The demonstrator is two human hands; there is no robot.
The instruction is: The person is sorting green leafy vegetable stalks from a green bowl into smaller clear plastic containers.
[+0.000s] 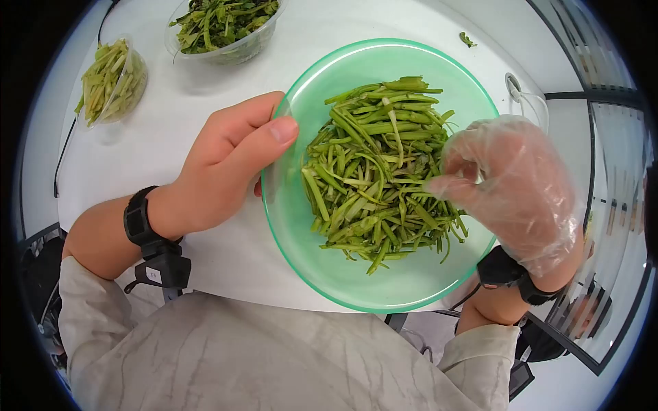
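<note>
A translucent green bowl (329,277) holds a heap of cut green vegetable stems (384,171). My bare left hand (229,154) is closed on the bowl's left rim, thumb on top and fingers partly hidden beneath. At the right side of the heap, my right hand (510,181) wears a clear plastic glove. Its fingers are curled in a pinch on the edge of the stems; how many stems lie between the fingertips is hidden.
A clear tub of leafy greens (223,31) stands at the back left. Nearer the left edge, a smaller clear container (113,82) of pale cut stems sits tilted. A leaf scrap (467,40) and a cable hole (513,85) are on the white table (223,264).
</note>
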